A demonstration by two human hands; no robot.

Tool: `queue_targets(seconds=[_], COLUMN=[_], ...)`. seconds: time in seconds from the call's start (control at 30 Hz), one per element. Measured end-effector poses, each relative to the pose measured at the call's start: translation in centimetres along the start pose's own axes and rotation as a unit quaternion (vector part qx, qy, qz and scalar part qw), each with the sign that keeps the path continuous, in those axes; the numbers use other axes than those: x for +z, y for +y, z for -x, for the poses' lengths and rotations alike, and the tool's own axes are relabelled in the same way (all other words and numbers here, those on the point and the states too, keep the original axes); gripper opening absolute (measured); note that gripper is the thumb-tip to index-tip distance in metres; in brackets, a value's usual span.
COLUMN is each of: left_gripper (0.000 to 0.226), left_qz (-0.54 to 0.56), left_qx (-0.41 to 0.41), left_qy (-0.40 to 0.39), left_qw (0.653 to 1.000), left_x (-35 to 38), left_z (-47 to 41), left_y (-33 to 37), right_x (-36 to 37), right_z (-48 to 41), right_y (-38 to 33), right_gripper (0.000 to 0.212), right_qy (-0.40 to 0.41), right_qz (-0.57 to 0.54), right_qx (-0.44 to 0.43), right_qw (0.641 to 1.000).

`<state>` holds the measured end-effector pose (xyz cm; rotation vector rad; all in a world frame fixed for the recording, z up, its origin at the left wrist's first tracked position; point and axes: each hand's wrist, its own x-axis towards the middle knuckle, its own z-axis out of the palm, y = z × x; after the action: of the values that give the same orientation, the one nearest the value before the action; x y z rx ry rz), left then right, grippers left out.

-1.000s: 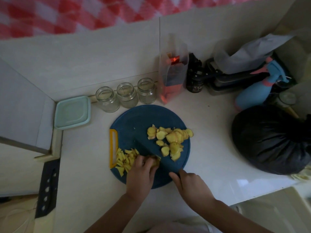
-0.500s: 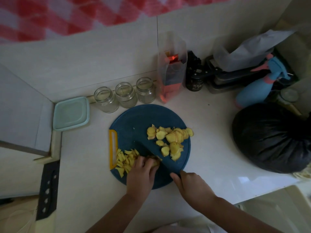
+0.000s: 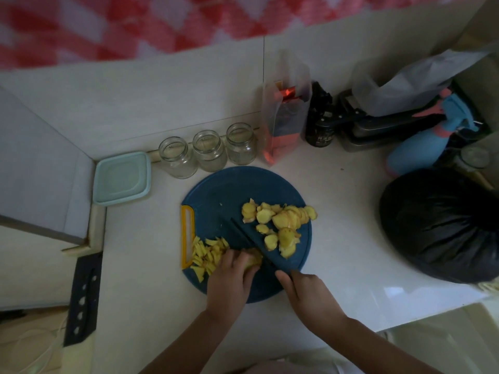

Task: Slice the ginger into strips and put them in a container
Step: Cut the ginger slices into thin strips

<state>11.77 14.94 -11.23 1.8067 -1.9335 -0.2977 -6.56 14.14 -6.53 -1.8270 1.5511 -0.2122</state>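
Note:
A round blue cutting board (image 3: 232, 190) with a yellow handle lies on the white counter. A heap of round ginger slices (image 3: 280, 225) sits on its right half. Cut ginger strips (image 3: 206, 255) pile up at its left front, beside the handle. My left hand (image 3: 232, 279) holds down a small stack of ginger slices (image 3: 253, 261) with curled fingers. My right hand (image 3: 305, 295) grips the handle of a dark knife (image 3: 243, 234), whose blade runs diagonally up-left across the board, right beside the left fingertips. A pale green lidded container (image 3: 121, 178) sits at the back left.
Three empty glass jars (image 3: 208, 152) stand behind the board. An orange packet (image 3: 283, 120), a dark jar (image 3: 320, 122), a blue spray bottle (image 3: 421, 141) and a full black bag (image 3: 442, 225) crowd the right side. The counter edge drops off at the left front.
The knife blade now lies more plainly across the board next to my left fingers. Both hands stay in nearly the same place.

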Motion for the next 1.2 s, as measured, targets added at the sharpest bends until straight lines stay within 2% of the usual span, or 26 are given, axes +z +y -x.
queue_targets(seconds=[0.07, 0.2, 0.37, 0.47, 0.63, 0.77, 0.83, 1.07, 1.2], left_gripper=[0.022, 0.018, 0.019, 0.018, 0.022, 0.027, 0.030, 0.028, 0.027], left_qz=[0.000, 0.010, 0.006, 0.017, 0.035, 0.045, 0.052, 0.052, 0.051], left_qx=[0.001, 0.011, 0.020, 0.023, -0.002, -0.021, -0.027, -0.002, -0.015], left_qy=[0.001, 0.014, 0.022, 0.027, 0.011, 0.015, 0.021, 0.029, 0.031], left_qw=[1.000, 1.000, 1.000, 0.999, 0.999, 0.999, 0.998, 0.998, 0.998], left_x=[0.0, 0.1, 0.1, 0.2, 0.7, 0.7, 0.6, 0.5, 0.3], left_z=[0.0, 0.0, 0.0, 0.1, 0.1, 0.1, 0.1, 0.3, 0.3], left_y=[-0.1, 0.0, 0.0, -0.1, -0.4, -0.3, -0.2, -0.1, 0.2], right_x=[0.2, 0.2, 0.6, 0.6, 0.3, 0.4, 0.4, -0.4, -1.7], right_z=[0.6, 0.8, 1.2, 0.8, -0.4, -1.2, -1.6, -2.2, -1.2], right_y=[0.4, 0.6, 0.7, 0.4, 0.4, 0.4, 0.2, -1.0, -0.3], right_gripper=[0.097, 0.114, 0.122, 0.126, 0.104, 0.061, 0.047, 0.043, 0.042], right_qy=[0.012, -0.003, -0.003, -0.025, -0.028, -0.036, -0.037, -0.035, -0.036], right_qz=[0.061, 0.124, 0.145, 0.154, 0.115, 0.044, 0.000, -0.011, 0.050], right_qx=[-0.016, -0.018, -0.040, -0.023, -0.023, 0.014, 0.031, 0.008, -0.031], right_qw=[0.998, 0.992, 0.989, 0.988, 0.993, 0.998, 0.999, 0.999, 0.998])
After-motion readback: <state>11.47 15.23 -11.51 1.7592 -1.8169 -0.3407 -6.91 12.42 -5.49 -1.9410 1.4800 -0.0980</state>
